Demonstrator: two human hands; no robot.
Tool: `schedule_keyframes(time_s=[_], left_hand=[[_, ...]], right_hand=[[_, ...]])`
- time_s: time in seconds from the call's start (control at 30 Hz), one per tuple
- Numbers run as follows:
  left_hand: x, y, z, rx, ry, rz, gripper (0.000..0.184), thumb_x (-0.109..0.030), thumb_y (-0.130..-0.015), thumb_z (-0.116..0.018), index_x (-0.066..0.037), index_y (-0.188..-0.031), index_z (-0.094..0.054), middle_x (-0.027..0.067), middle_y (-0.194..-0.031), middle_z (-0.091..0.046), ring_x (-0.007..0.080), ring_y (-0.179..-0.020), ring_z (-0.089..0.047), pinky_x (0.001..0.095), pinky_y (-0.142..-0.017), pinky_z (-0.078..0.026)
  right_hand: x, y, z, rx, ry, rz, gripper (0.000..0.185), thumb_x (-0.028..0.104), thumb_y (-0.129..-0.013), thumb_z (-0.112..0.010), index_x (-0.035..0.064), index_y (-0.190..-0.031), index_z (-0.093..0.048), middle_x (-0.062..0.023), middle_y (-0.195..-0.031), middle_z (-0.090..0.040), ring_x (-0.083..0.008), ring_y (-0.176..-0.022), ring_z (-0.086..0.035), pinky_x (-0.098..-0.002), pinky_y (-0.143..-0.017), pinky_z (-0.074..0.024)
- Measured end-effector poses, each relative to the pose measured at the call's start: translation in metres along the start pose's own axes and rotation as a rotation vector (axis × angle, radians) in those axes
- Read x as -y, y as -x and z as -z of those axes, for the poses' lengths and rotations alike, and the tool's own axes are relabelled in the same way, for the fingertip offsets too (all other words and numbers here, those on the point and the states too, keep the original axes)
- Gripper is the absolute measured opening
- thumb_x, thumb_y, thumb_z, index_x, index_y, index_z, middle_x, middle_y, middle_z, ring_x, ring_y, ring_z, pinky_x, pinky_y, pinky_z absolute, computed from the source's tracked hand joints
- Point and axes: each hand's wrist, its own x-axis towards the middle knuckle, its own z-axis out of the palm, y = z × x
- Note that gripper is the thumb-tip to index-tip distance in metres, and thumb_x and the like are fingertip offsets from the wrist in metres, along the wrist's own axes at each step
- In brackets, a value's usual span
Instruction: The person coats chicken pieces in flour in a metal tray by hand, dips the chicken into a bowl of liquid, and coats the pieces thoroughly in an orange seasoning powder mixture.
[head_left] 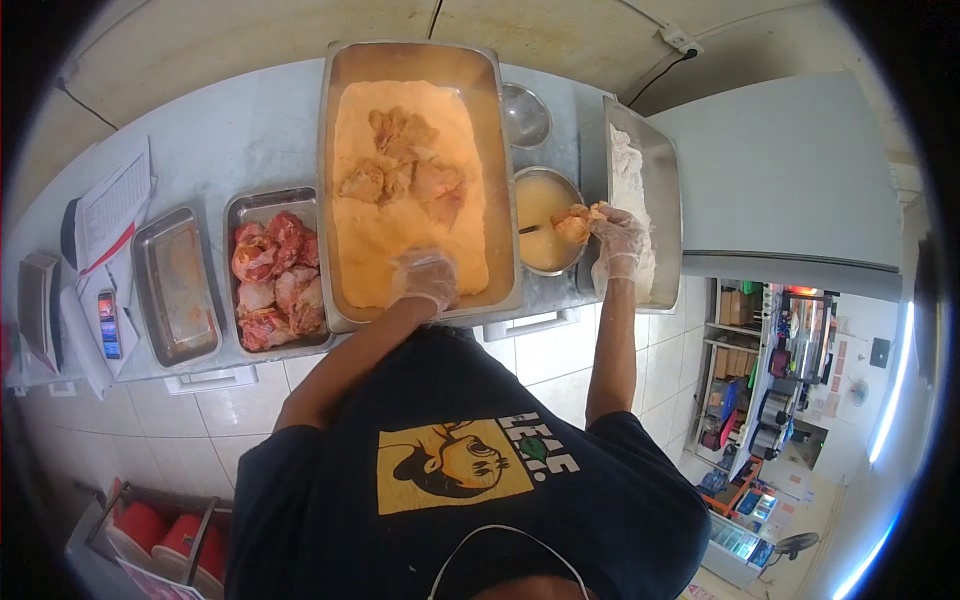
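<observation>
My right hand, in a clear plastic glove, grips a coated chicken piece over the right rim of a round metal bowl of pale yellow liquid. Something dark, like a handle, shows in that liquid. My left hand, also gloved, is at the near side of a deep metal tray, on or in its orange breading powder. Its fingers are blurred and partly hidden. Farther back on the powder lie several coated chicken pieces.
Left of the powder stands a tray of raw meat, then a shallow metal tray. A phone and papers lie farther left. A tray of white flour stands at right, and a small metal bowl behind.
</observation>
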Motion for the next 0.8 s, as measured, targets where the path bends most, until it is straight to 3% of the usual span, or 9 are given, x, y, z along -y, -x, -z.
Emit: schedule_keyframes(time_s=[0.2, 0.3, 0.47, 0.5, 0.53, 0.63, 0.7, 0.77, 0.8], left_hand=[[0.025, -0.012, -0.045, -0.1, 0.101, 0.135, 0.039, -0.022, -0.087, -0.049, -0.01, -0.124, -0.055, 0.0213, -0.111, -0.061, 0.0373, -0.1, -0.062, 0.0491, -0.084, -0.048], [0.037, -0.022, -0.058, -0.12, 0.188, 0.141, 0.03, -0.021, -0.086, -0.054, -0.011, -0.113, -0.059, 0.0189, -0.113, -0.062, 0.036, -0.105, -0.061, 0.0484, -0.085, -0.05], [0.073, -0.015, -0.091, -0.113, -0.017, -0.089, 0.025, -0.02, -0.09, -0.046, -0.009, -0.105, -0.062, 0.0198, -0.102, -0.065, 0.0353, -0.097, -0.063, 0.0465, -0.079, -0.05], [0.082, -0.008, -0.094, -0.114, -0.068, -0.133, 0.025, -0.02, -0.09, -0.046, -0.009, -0.104, -0.062, 0.0198, -0.099, -0.065, 0.0346, -0.095, -0.064, 0.0454, -0.078, -0.051], [0.091, 0.004, -0.092, -0.152, 0.219, -0.138, 0.024, -0.023, -0.089, -0.047, -0.01, -0.101, -0.064, 0.0183, -0.097, -0.066, 0.033, -0.094, -0.064, 0.0436, -0.077, -0.05], [0.105, 0.047, -0.075, -0.27, 1.09, -0.128, 0.026, -0.031, -0.088, -0.05, -0.012, -0.092, -0.067, 0.0137, -0.09, -0.067, 0.0283, -0.088, -0.064, 0.0384, -0.074, -0.05], [0.102, 0.069, -0.044, -0.319, 1.375, -0.116, 0.027, -0.033, -0.087, -0.052, -0.012, -0.089, -0.068, 0.0121, -0.088, -0.067, 0.0267, -0.086, -0.064, 0.0366, -0.073, -0.05], [0.071, 0.094, 0.015, -0.276, 0.037, 0.015, 0.033, -0.042, -0.083, -0.057, -0.012, -0.082, -0.069, 0.0085, -0.087, -0.068, 0.0251, -0.086, -0.065, 0.0365, -0.074, -0.05], [0.066, 0.095, 0.024, -0.279, 0.036, 0.017, 0.033, -0.042, -0.083, -0.057, -0.012, -0.082, -0.069, 0.0085, -0.087, -0.068, 0.0251, -0.086, -0.065, 0.0365, -0.074, -0.05]], right_hand=[[0.038, 0.02, -0.016, 0.063, -0.048, 0.052, 0.027, -0.005, -0.072, -0.074, -0.0063, -0.098, -0.067, -0.013, -0.089, -0.07, -0.0168, -0.075, -0.066, -0.0261, -0.07, -0.054], [0.098, 0.044, -0.044, 0.157, -0.11, 0.124, 0.025, -0.005, -0.075, -0.071, -0.007, -0.1, -0.066, -0.0143, -0.092, -0.07, -0.0203, -0.079, -0.067, -0.029, -0.073, -0.0547], [0.14, 0.086, -0.108, 0.568, -0.024, 0.338, 0.026, 0.006, -0.077, -0.071, -0.0055, -0.099, -0.068, -0.013, -0.1, -0.068, -0.0191, -0.093, -0.064, -0.0281, -0.079, -0.0525], [0.136, 0.092, -0.126, 0.569, -0.119, 0.167, 0.026, 0.006, -0.075, -0.072, -0.0059, -0.098, -0.068, -0.0122, -0.098, -0.068, -0.019, -0.094, -0.064, -0.028, -0.08, -0.0519], [0.132, 0.095, -0.143, 0.569, -0.215, -0.002, 0.027, 0.007, -0.074, -0.072, -0.0062, -0.097, -0.068, -0.0115, -0.095, -0.068, -0.0188, -0.095, -0.063, -0.0279, -0.081, -0.0513], [0.107, 0.089, -0.177, 0.731, -0.036, 0.111, 0.037, 0.007, -0.072, -0.071, -0.0062, -0.106, -0.064, -0.0118, -0.101, -0.068, -0.0179, -0.096, -0.062, -0.0282, -0.08, -0.0511], [0.087, 0.083, -0.196, 0.733, -0.022, -0.009, 0.037, 0.007, -0.072, -0.071, -0.0059, -0.106, -0.064, -0.0133, -0.104, -0.068, -0.0202, -0.095, -0.063, -0.0303, -0.08, -0.0512], [0.061, 0.079, -0.201, 0.734, 0.004, -0.13, 0.037, 0.007, -0.071, -0.071, -0.0056, -0.105, -0.063, -0.0148, -0.106, -0.067, -0.0224, -0.093, -0.064, -0.0324, -0.081, -0.0512], [0.045, 0.075, -0.195, 0.627, 0.404, 0.202, 0.039, 0.011, -0.072, -0.071, -0.0036, -0.108, -0.063, -0.0157, -0.107, -0.067, -0.0256, -0.095, -0.063, -0.0347, -0.083, -0.0503]])
